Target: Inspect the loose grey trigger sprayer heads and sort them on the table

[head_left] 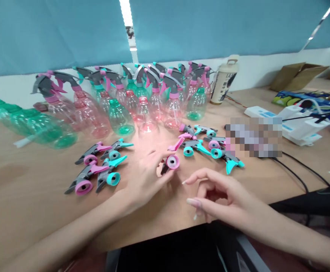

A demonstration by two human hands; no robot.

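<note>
right hand [221,192], fingers curled and parted from the thumb, sits beside the left hand [150,170], which pinches a grey spray head [173,161] with pink trigger and collar between two groups of loose spray heads [82,175]. behind: transparent pink bottles [146,119] and green bottles [121,119], some topped with sprayers [172,81].

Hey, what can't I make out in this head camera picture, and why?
Head view throughout:
Pink-and-grey plastic spray head: part of its grey body, hidden by the bare left hand.
Rear rounded transparent green plastic bottles: their bases, behind rounded transparent pink plastic bottles.
Pixelated item: its kind and shape, blurred by mosaic.
Blue-and-green printed packet: its far end, cut off by the right edge.
</note>
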